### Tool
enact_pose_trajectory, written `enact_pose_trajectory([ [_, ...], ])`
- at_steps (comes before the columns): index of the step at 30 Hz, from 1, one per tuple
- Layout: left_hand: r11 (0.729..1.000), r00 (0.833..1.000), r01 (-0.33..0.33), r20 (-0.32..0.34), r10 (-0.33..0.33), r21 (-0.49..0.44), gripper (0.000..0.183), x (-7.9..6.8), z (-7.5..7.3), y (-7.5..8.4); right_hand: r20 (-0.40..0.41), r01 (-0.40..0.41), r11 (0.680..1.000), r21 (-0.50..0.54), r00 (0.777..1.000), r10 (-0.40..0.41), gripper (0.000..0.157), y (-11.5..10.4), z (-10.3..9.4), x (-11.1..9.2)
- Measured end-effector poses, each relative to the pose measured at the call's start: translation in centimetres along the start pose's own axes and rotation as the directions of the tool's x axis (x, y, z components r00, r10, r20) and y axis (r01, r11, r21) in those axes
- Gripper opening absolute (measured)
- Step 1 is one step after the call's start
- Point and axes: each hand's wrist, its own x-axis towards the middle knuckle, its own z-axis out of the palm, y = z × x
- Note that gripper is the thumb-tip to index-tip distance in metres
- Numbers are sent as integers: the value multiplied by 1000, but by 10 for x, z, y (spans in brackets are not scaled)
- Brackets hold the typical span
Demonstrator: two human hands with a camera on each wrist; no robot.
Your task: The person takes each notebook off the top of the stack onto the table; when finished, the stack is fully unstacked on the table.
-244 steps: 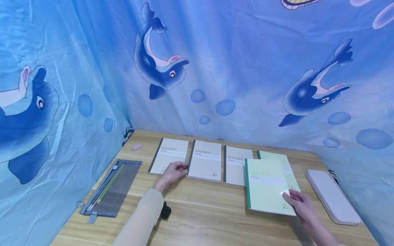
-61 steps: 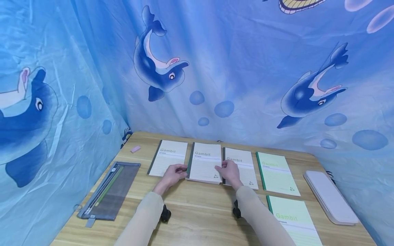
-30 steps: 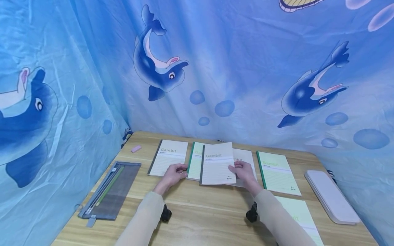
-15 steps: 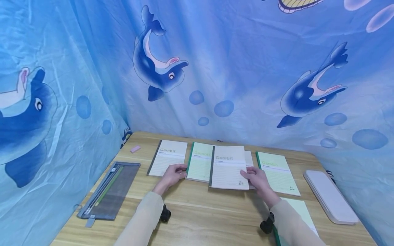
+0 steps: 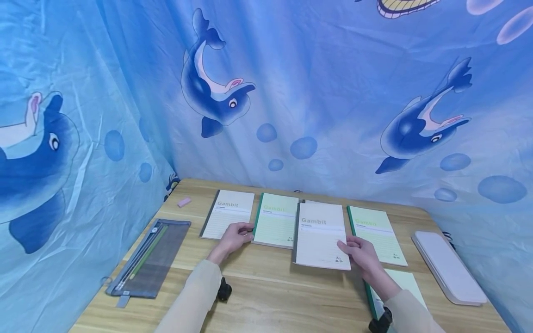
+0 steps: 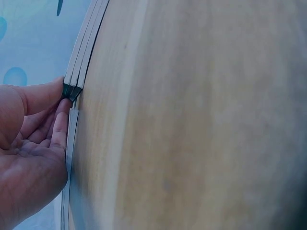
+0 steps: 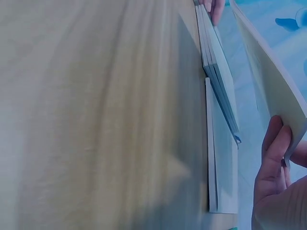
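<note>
The grip of the right hand (image 5: 363, 254) pinches one white notebook (image 5: 319, 238) at its right edge, raised above the tabletop (image 5: 266, 300), toward the far edge; the left hand (image 5: 234, 238) pinches the spine of a notebook stack (image 5: 272, 226). Another notebook (image 7: 224, 167) lies underneath. A pencil pouch (image 5: 166, 256) is near the left edge. The raised cover shows "Gambit".

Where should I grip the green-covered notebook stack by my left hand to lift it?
Probably the near edge, thumb on top, coming from your own side: the stack lies flat with that edge facing you, while a white notebook lies left and the held notebook crowds its right. Your left hand touches its near-left corner.
</note>
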Motion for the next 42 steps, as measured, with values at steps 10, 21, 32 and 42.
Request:
enact_pose_trajectory([
  [10, 1000, 1000, -8, 4, 8, 5, 37, 0, 0, -1, 5, -82, 996, 19, 997, 82, 71, 18, -12, -26],
  [21, 1000, 1000, 5, 3, -5, 3, 36, 1, 0, -2, -15, -151, 988, 0, 988, 151, 73, 37, -11, -58],
  [32, 1000, 1000, 11, 1, -11, 6, 36, 0, 0, 1, -22, -119, 986, -116, 993, 117, 74, 57, -10, -84],
  [42, 1000, 1000, 18, 7, -18, 4, 36, 0, -1, -1, 1, -146, 980, -132, 989, 148, 86, 72, -14, -94],
])
